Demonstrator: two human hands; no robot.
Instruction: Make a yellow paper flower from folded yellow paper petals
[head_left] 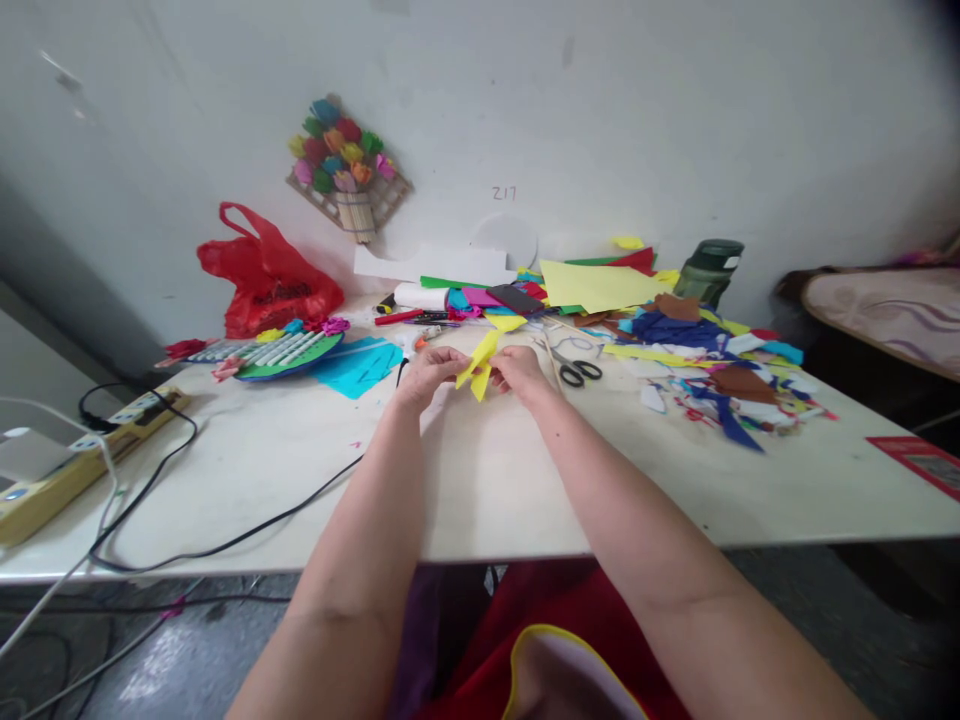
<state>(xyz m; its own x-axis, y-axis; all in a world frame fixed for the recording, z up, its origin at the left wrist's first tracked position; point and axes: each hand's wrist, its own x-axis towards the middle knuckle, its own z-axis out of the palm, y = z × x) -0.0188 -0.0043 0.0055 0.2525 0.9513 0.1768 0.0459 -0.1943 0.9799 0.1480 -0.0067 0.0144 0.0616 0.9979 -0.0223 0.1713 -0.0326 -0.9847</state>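
Between my two hands, above the middle of the white table (480,490), is a folded yellow piece (480,367) with pointed ends. My left hand (433,374) pinches its left side with thumb and fingers. On the right side, my right hand (519,372) has its fingers closed on the same piece. Black-handled scissors (581,373) lie just right of my right hand, beside a thin wooden stick (553,362). Another yellow piece (506,322) rests on the table behind my hands.
Coloured scraps (739,375) and a dark green bottle (709,272) are at the right. At the left are a red bag (262,275), blue sheets (356,367), a green board (289,358), a power strip (94,450) and a black cable (281,517).
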